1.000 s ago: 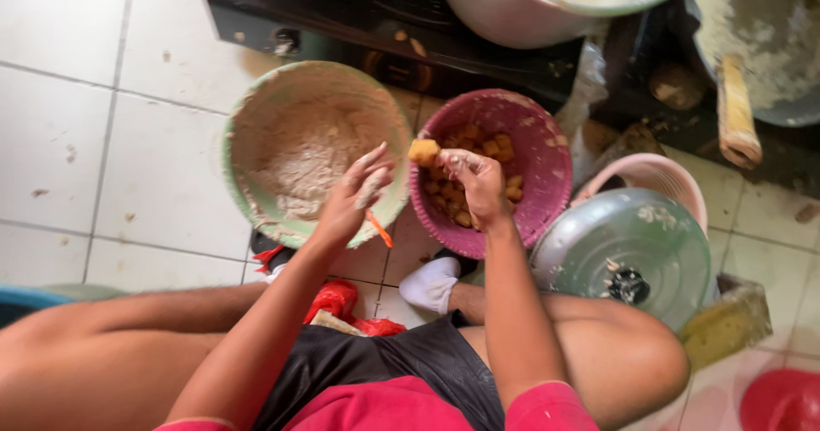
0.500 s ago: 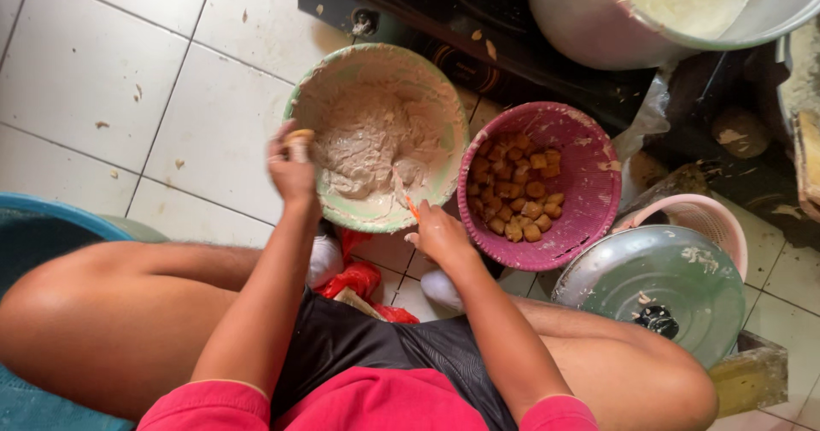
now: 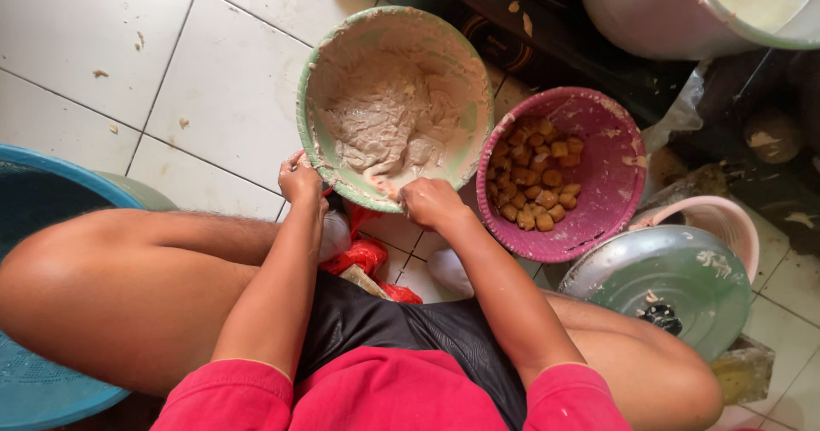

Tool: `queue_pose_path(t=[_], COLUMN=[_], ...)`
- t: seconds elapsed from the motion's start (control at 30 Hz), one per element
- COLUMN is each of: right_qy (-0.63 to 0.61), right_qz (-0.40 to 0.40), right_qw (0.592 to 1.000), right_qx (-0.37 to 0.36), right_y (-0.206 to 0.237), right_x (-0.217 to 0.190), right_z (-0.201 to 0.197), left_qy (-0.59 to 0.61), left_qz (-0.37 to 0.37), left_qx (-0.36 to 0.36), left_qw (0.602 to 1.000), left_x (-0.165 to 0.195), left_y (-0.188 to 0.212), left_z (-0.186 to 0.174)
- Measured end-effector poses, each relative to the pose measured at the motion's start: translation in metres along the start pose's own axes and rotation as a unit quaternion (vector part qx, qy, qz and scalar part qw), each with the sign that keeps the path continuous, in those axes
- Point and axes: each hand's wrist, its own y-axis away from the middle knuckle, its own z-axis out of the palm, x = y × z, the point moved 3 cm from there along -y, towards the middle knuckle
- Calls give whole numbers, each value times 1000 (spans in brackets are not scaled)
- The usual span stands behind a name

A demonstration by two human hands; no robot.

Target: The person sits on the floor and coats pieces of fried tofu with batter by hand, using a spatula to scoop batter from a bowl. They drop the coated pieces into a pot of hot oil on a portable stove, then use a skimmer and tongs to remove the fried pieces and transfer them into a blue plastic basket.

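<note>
A green bowl (image 3: 316, 72) smeared with pale batter stands tilted on the tiled floor in front of me. My left hand (image 3: 299, 179) grips its near left rim. My right hand (image 3: 430, 203) is closed at its near right rim, over a small orange thing I cannot make out. To the right of it sits a pink bowl (image 3: 611, 175) holding several small browned pieces (image 3: 534, 183). My bare knees are spread to either side.
A blue basin (image 3: 34, 200) lies at the left edge. A metal lid (image 3: 666, 286) rests on a pink pot at the right. A big pot (image 3: 683, 21) stands on a dark stove at the top. Red plastic (image 3: 363, 256) lies between my legs.
A second ago my right hand held a browned piece over the pink bowl. Both hands have since come down to the green bowl's near rim, and the view has shifted right.
</note>
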Motion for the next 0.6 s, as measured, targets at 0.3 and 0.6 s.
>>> queue_pose_path(t=[0.3,0.6], right_qy=[-771,-650], right_qz=[54,22], right_qw=[635,735], right_qx=[-5,191], right_y=[22,91], right_x=[-27,-8], right_z=[34,-69], left_qy=[-55,-35], left_qz=[97,272], left_qx=[138,-215], left_qw=[984,937], left_x=[0,19], left_y=[-11,103], left_z=[-8,67])
